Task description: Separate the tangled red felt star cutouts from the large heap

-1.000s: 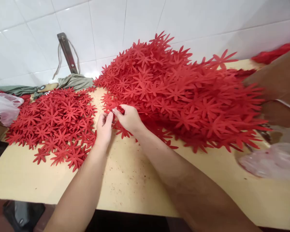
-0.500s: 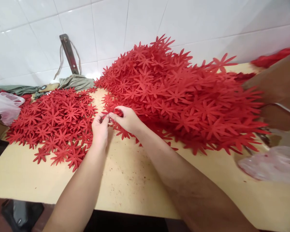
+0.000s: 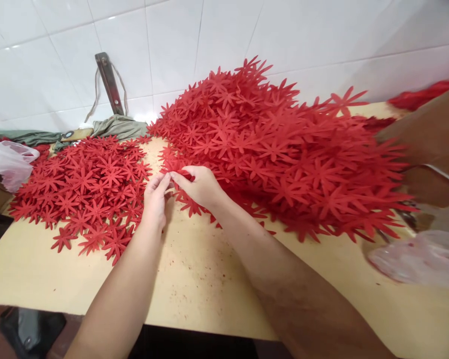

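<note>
- Red piece (image 3: 188, 175), in right hand (image 3: 202, 187): mostly hidden within the grasp; outline illegible.
- Specks (image 3: 202, 273), towards front edge of bench (image 3: 33, 271): too small to identify.
- Brown object (image 3: 430, 129), bench's right edge: cut off; kind uncertain.
- White plastic bag (image 3: 8, 162), bench's left edge: cut off.
- Dark object (image 3: 32, 331), below bench's front edge: cut off at bottom.

Bright light glints on the tiled wall (image 3: 175, 47); right edge blurs.
</note>
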Demonstrator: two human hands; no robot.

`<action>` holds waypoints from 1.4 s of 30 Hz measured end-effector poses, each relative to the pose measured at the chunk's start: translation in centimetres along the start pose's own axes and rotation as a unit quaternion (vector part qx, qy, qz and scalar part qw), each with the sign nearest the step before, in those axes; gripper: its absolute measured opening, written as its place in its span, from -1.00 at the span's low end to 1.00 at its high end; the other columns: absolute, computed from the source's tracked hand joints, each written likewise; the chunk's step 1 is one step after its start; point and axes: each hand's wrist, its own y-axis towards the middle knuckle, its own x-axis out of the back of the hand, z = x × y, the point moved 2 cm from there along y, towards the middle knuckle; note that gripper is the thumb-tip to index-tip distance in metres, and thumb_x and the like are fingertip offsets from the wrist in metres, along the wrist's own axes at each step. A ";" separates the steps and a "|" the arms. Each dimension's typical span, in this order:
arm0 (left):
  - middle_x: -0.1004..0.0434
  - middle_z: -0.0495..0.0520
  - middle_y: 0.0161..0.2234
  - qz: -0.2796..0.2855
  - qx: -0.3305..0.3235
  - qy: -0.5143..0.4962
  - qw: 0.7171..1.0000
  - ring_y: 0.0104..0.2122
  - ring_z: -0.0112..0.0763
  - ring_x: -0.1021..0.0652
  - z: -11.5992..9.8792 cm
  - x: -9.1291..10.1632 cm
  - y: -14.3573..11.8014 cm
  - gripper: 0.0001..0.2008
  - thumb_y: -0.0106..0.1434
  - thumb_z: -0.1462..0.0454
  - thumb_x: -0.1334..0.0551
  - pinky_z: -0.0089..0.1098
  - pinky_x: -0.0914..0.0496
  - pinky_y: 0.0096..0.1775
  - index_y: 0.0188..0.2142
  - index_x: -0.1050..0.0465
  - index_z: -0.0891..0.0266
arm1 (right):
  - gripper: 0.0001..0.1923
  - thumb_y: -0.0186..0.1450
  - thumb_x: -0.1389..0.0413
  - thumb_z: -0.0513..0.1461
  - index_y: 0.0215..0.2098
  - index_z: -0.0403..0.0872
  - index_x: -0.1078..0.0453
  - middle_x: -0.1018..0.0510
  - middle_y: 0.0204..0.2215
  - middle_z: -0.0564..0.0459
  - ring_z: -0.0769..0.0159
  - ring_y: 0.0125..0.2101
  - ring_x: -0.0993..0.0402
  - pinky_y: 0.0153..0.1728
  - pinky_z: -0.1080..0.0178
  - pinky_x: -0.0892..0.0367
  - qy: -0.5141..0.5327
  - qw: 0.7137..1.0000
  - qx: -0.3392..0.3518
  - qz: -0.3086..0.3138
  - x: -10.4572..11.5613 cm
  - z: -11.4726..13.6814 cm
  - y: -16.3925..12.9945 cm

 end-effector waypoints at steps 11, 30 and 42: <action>-0.40 -0.17 -0.52 0.000 -0.006 -0.026 1.000 -0.55 -0.68 -0.38 -0.2 -0.4 -0.4 -0.82 -0.09 0.32 -0.33 -0.58 -0.25 -0.45 -0.47 -0.37 0.23 | -0.88 0.00 -0.14 -0.22 -0.53 -0.13 -0.31 -0.38 -0.58 0.17 0.47 -0.51 -0.26 -0.40 0.33 -0.22 0.176 0.978 -0.029 0.109 1.5 0.6 0.1; -0.30 -0.16 -0.63 0.005 -0.034 0.004 0.999 -0.62 -0.67 -0.30 0.0 -0.2 -0.1 -0.76 0.00 0.22 -0.31 -0.56 -0.21 -0.47 -0.55 -0.25 0.26 | -0.68 0.04 -0.15 -0.17 -0.70 -0.10 -0.10 -0.14 -0.70 0.22 0.54 -0.60 -0.03 -0.53 0.33 0.00 0.064 0.992 -0.016 0.110 2.8 1.3 0.1; -0.38 -0.14 -0.59 -0.035 0.016 0.009 0.999 -0.60 -0.58 -0.47 0.4 -1.3 -1.1 -0.88 0.20 0.30 -0.12 -0.52 -0.29 -0.45 -0.44 -0.17 0.22 | -0.73 -0.05 -0.25 -0.18 -0.69 -0.09 -0.24 -0.23 -0.75 0.20 0.54 -0.68 -0.10 -0.60 0.33 0.02 0.238 0.965 -0.107 -0.028 4.4 0.8 0.7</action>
